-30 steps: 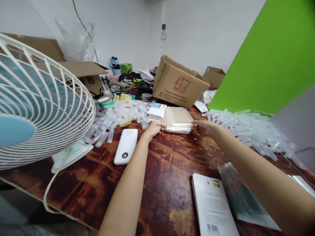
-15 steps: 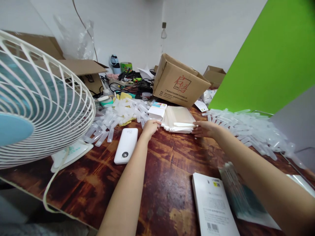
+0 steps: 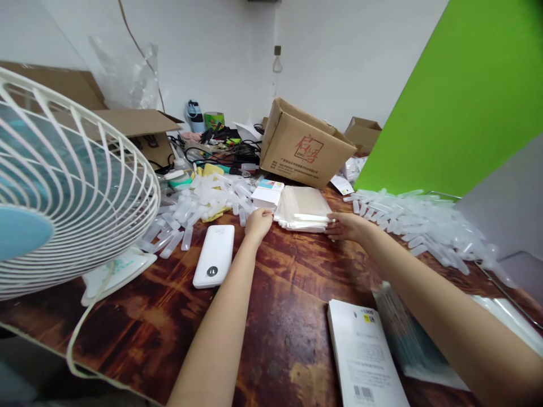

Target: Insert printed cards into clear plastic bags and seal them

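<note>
A stack of clear plastic bags lies flat on the brown table, its front edge fanned out. My right hand is at the stack's front right corner, thumb on the upper bags and fingers closed along their edge. Just left of the bags, a stack of white cards with a coloured top stands in front of the carton. My left hand is in front of these cards, fingers curled in, thumb and forefinger together near the bags' left corner. Whatever it pinches is too small to make out.
A white power bank lies left of my left forearm, beside a fan. Translucent plastic pieces are heaped left, more plastic pieces right. A tilted carton stands behind. Printed cards and filled bags lie near right.
The whole view has shifted slightly. My right hand's thumb now rests more over the bags' edge, and my left hand has curled a little more. The bags stay in place.
</note>
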Available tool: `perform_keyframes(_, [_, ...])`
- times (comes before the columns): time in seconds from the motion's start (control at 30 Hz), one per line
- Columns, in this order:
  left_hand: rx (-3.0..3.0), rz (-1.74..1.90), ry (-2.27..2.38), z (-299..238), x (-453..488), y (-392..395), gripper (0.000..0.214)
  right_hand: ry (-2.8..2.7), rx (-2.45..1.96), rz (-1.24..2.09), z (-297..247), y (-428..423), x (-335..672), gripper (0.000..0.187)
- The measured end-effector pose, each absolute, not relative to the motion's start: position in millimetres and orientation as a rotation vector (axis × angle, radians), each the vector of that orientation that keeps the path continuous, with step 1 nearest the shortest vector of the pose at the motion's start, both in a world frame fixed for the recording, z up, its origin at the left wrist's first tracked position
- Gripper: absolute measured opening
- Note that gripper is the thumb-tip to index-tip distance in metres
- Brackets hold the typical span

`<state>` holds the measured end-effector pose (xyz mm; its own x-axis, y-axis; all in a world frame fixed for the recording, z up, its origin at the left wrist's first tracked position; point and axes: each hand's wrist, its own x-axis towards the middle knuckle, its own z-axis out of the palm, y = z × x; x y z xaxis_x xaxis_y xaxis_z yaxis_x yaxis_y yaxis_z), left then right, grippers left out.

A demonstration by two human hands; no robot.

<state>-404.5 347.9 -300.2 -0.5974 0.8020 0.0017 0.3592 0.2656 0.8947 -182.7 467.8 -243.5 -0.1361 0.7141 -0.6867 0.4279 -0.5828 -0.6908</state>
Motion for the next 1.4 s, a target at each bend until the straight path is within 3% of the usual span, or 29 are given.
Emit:
perform_keyframes(0.7, [1.424, 1.07, 2.195, -284, -389, 334, 0.036, -1.315, -1.832, 1.686, -231, 432, -225, 0.035])
perform_keyframes(1.2, [1.506, 1.076, 2.154, -292, -398, 338, 0.035, -1.264, -1.905, 1.895, -218, 441, -190, 0.036])
perform_keyframes(1.4, [1.584, 1.049, 2.123, -293, -403, 337, 0.035, -1.234, -1.855, 1.826, -223, 443, -206, 0.033])
